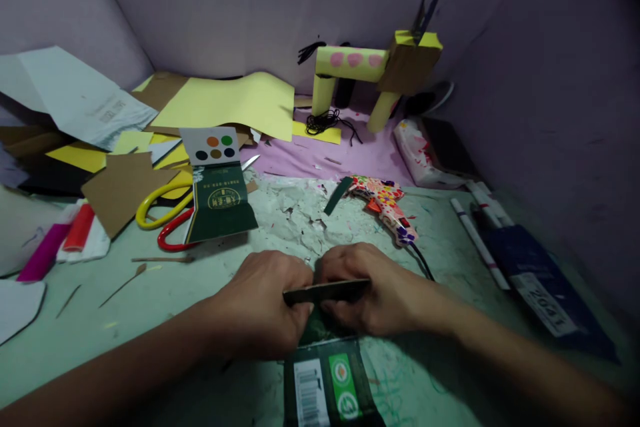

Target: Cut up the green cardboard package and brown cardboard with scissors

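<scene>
My left hand (263, 303) and my right hand (370, 293) are closed side by side over a dark green cardboard piece (327, 291), pinching its raised folded edge between them. The rest of that card (330, 387) lies flat toward me and shows a barcode and a green label. A patterned hot glue gun (387, 207) lies just beyond my right hand, its black cord running past my wrist. A small dark green strip (338, 195) rests beside the gun's nozzle.
Yellow and red-handled scissors (167, 213) lie at the left under a dark green box flap (220, 203). Brown and yellow paper (225, 103) pile up behind. A yellow cardboard animal (375, 73) stands at the back. White pens (477, 237) and a dark blue booklet (540, 280) lie right.
</scene>
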`<control>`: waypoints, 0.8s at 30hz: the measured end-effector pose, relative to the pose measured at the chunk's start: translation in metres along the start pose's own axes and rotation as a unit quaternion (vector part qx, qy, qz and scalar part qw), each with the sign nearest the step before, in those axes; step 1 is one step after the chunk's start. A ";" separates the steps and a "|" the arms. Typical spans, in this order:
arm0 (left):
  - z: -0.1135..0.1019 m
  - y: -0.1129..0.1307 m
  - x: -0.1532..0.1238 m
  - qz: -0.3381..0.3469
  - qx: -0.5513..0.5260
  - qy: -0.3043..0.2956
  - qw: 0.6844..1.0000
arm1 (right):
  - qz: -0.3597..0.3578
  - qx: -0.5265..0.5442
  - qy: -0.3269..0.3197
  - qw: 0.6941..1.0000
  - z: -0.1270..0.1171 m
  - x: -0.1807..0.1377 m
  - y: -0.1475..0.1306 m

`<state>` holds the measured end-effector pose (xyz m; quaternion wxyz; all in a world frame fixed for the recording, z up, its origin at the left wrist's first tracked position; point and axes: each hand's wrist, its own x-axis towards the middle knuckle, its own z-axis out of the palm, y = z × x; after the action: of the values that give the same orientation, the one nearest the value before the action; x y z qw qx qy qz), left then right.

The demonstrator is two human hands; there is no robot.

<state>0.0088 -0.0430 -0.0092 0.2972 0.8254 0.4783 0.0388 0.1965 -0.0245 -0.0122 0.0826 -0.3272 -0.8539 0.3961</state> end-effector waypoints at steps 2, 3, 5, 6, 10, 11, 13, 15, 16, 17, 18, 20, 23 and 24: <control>0.001 0.001 -0.001 0.029 0.032 0.002 0.999 | -0.028 -0.006 0.011 1.000 0.002 -0.001 -0.001; 0.002 0.002 -0.001 0.047 0.042 0.000 0.998 | -0.042 -0.011 0.019 0.999 0.003 -0.002 -0.001; 0.005 0.003 -0.002 0.086 0.059 -0.007 0.995 | -0.076 -0.035 0.034 0.996 0.006 -0.003 0.001; 0.007 0.003 -0.003 0.107 0.069 -0.011 0.992 | -0.097 -0.054 0.038 0.993 0.008 -0.003 0.002; 0.009 -0.002 -0.009 0.159 0.114 -0.007 0.981 | -0.165 -0.119 0.030 0.979 0.010 -0.006 0.007; 0.008 -0.004 -0.011 0.164 0.108 -0.007 0.981 | -0.166 -0.115 0.025 0.979 0.009 -0.007 0.008; 0.004 -0.008 -0.012 0.166 0.069 -0.019 0.984 | -0.147 -0.091 0.019 0.985 0.005 -0.009 0.007; -0.001 -0.010 -0.013 0.156 0.029 -0.033 0.987 | -0.113 -0.076 0.008 0.991 0.001 -0.012 0.005; -0.003 -0.009 -0.013 0.148 0.020 -0.038 0.988 | -0.096 -0.079 0.003 0.992 -0.001 -0.013 0.003; -0.005 -0.009 -0.012 0.139 0.017 -0.042 0.989 | -0.083 -0.085 -0.002 0.993 -0.003 -0.013 0.002; -0.006 -0.008 -0.012 0.132 0.020 -0.046 0.990 | -0.077 -0.093 -0.009 0.993 -0.004 -0.013 0.000; -0.007 -0.005 -0.011 0.132 0.040 -0.057 0.989 | -0.083 -0.111 -0.029 0.990 -0.007 -0.011 -0.002; -0.004 -0.004 -0.010 0.173 0.072 -0.061 0.980 | -0.126 -0.150 -0.052 0.979 -0.007 -0.008 -0.004; -0.003 -0.004 -0.010 0.189 0.082 -0.057 0.977 | -0.139 -0.166 -0.056 0.975 -0.006 -0.008 -0.004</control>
<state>-0.0007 -0.0485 -0.0066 0.2427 0.9234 0.2973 0.0084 0.2029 -0.0273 -0.0041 0.0337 -0.1918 -0.9483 0.2507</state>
